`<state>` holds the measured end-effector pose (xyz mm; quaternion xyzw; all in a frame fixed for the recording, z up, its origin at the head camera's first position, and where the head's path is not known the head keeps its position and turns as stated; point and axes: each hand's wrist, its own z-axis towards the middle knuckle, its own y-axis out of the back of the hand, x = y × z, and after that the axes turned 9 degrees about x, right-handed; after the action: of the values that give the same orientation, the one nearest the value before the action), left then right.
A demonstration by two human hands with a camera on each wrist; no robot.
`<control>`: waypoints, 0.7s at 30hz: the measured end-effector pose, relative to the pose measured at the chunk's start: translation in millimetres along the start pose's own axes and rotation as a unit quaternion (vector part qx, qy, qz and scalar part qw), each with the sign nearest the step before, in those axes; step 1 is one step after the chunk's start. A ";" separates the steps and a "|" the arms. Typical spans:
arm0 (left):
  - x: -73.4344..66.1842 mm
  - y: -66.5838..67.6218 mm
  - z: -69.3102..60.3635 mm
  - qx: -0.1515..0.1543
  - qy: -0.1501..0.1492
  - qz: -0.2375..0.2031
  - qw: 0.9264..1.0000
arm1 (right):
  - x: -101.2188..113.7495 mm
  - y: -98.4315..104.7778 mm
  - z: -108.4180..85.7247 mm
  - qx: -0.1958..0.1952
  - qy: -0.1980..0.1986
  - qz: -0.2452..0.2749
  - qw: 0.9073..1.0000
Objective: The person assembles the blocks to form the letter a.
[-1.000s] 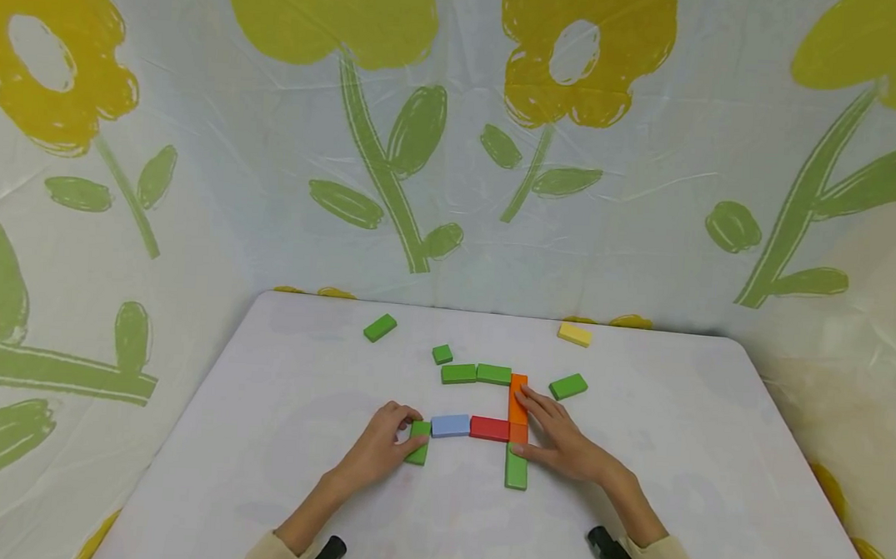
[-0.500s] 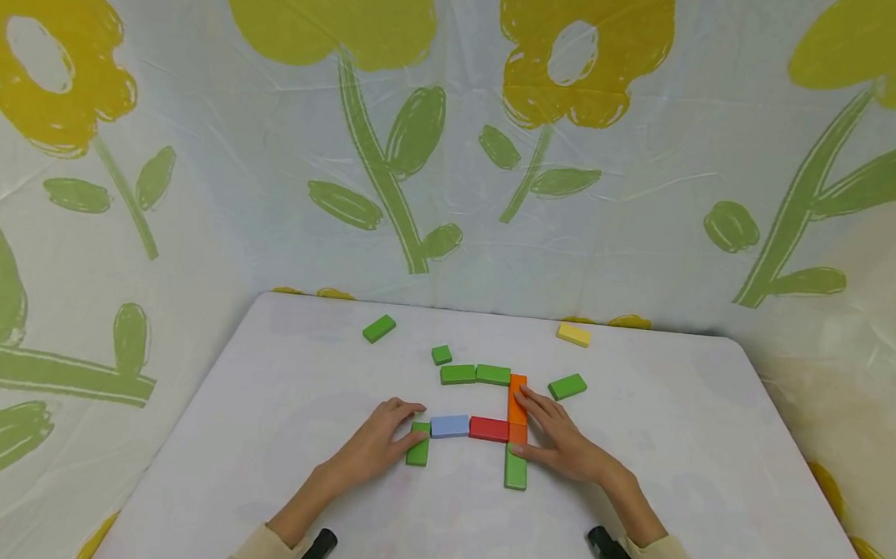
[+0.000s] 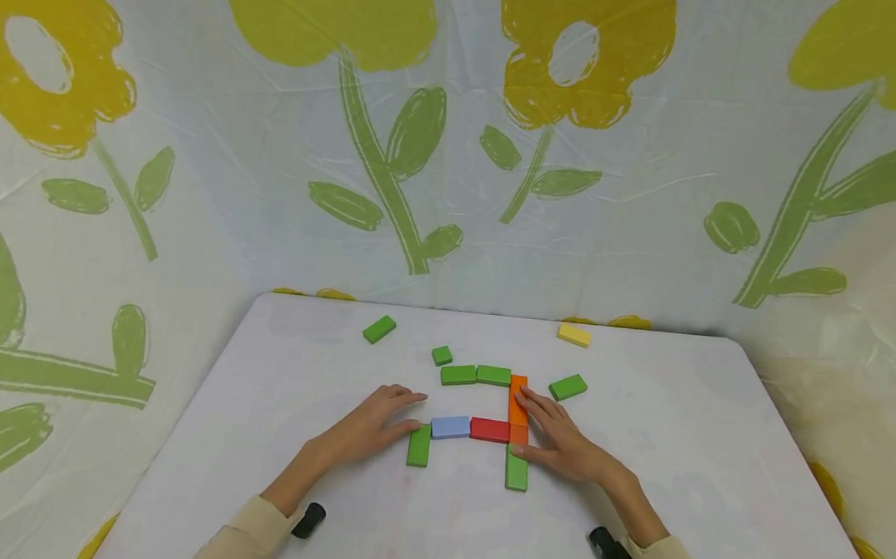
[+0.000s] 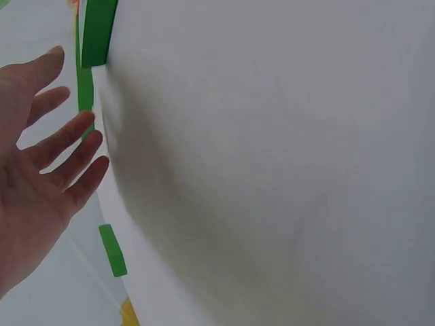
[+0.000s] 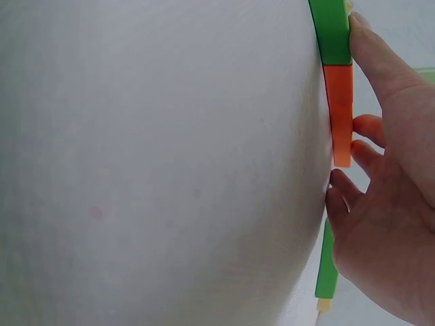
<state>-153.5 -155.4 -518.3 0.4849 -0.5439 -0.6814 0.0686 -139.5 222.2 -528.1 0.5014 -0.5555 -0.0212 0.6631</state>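
In the head view, my left hand (image 3: 362, 426) is spread, its thumb tip at the top end of a green block (image 3: 419, 449). Nothing is held in it; the left wrist view shows the fingers apart. To the right lie a blue block (image 3: 451, 427) and a red block (image 3: 490, 431) end to end, then a small orange block (image 3: 519, 434). My right hand (image 3: 568, 443) rests fingertips on a long orange block (image 3: 517, 403), with its thumb at the top of another green block (image 3: 517, 473). Two green blocks (image 3: 459, 375) extend left from the orange block's far end.
A small green block (image 3: 441, 356) lies behind the green row. Loose around the white table (image 3: 302, 348) are a green block (image 3: 380, 329) at back left, a green block (image 3: 567, 387) at right and a yellow block (image 3: 574, 335) near the back edge. A flower-printed sheet (image 3: 449, 254) hangs behind.
My left hand has let go of the green block, its fingers straightening and drawing away to the upper left. The right hand has stayed in place.
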 end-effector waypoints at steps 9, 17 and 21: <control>17.0 18.3 14.7 -0.065 -0.008 -0.003 0.998 | -2.1 -0.8 -1.0 0.002 0.010 0.008 1.000; 32.8 32.1 30.2 -0.087 0.000 0.001 0.996 | -1.6 -0.9 -1.4 0.001 0.013 0.008 1.000; 38.7 37.7 37.4 -0.094 0.011 0.003 0.996 | -1.1 -0.1 -1.7 0.000 0.007 0.006 1.000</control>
<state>-217.5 -169.3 -512.9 0.4824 -0.4781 -0.7238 0.1215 -138.6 223.8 -528.7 0.4980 -0.5538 -0.0135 0.6672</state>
